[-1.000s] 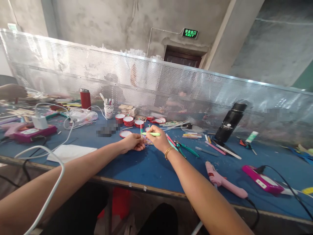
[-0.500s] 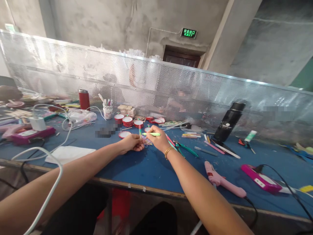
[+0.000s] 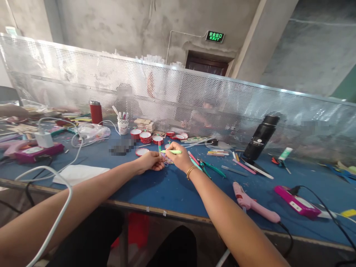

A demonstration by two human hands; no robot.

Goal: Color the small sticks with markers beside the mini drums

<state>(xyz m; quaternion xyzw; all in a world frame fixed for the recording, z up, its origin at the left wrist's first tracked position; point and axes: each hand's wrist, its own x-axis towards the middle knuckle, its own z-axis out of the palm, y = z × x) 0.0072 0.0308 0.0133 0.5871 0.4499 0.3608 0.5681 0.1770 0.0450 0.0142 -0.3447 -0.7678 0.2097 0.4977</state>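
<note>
Between the fingertips of my left hand point(image 3: 151, 161), a narrow flat stick point(image 3: 159, 146) stands upright, its upper part coloured red and green. My right hand point(image 3: 180, 157) grips a light green marker point(image 3: 175, 151) like a pen, pointing left with its tip at the stick. Both hands are closed, just above the table, with a gold bracelet on the right wrist. A small heap of thin coloured bits point(image 3: 168, 160) lies between and behind the hands. Beyond them are red-rimmed white discs point(image 3: 145, 135), some stacked.
Green-handled pliers point(image 3: 213, 168) lie right of my right hand, near loose markers point(image 3: 218, 152). A pink glue gun point(image 3: 254, 205) and magenta power box point(image 3: 297, 202) sit farther right. A black bottle point(image 3: 261, 137) leans against the mesh screen point(image 3: 172, 89). A white cable point(image 3: 65, 200) crosses above my left forearm.
My right hand and the marker have shifted very slightly left against the stick. My left hand keeps its hold. At the far left edge, a blurred shape has changed position.
</note>
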